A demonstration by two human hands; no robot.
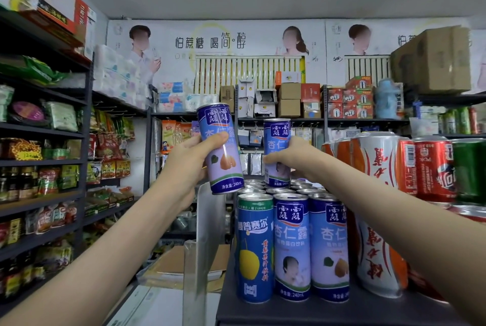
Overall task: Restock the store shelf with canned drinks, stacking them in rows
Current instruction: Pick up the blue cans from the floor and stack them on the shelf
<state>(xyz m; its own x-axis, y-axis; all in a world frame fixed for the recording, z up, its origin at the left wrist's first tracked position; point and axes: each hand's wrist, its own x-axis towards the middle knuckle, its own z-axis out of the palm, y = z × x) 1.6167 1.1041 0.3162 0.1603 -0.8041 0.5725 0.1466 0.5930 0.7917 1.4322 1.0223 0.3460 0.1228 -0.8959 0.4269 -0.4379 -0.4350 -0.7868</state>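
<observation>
Blue can (220, 149) tilts in your left hand (188, 165), gripped and raised left of the shelf (289, 311). Your right hand (297, 160) clasps a second can (277, 141) upright atop the lower row (292, 247), its fingertips hidden behind.

First can (219, 149): slim, blue and lilac, tilted, in the air, gripped by my left hand (184, 165). Second can (276, 152): same label, upright on the lids of the bottom layer (292, 247), held by my right hand (295, 161). Bottom layer stands on the dark shelf (289, 312), with a blue lemon can (253, 249) front left.
</observation>
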